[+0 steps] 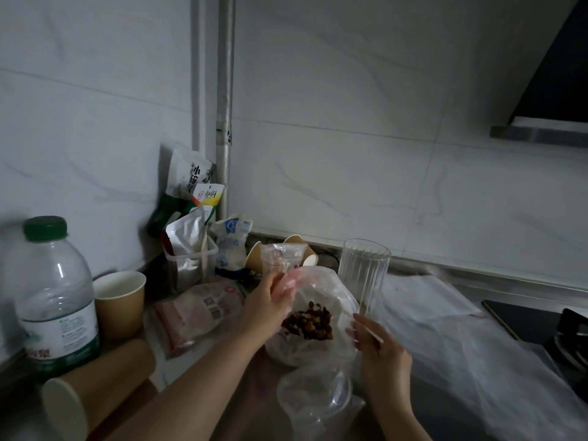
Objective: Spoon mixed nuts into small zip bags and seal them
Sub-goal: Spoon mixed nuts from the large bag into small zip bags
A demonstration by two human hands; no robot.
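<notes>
A big clear plastic bag [321,291] stands open at the counter's middle, with brown mixed nuts [308,323] heaped inside. My left hand [270,302] grips a small clear zip bag [280,257] by its lower part and holds it upright just above the big bag's left rim. My right hand [380,351] is at the big bag's right side, fingers against the plastic, pinching a thin pale handle [373,333]. Whatever is on the handle's end is hidden. A second clear plastic bag [313,401], crumpled, lies nearest to me.
A ribbed glass tumbler [364,275] stands right behind the big bag. On the left are a water bottle [54,297], an upright paper cup [119,302], a tipped cup [95,386] and a pack of zip bags [197,310]. Snack packets [191,192] fill the corner. Stove [560,329] at right.
</notes>
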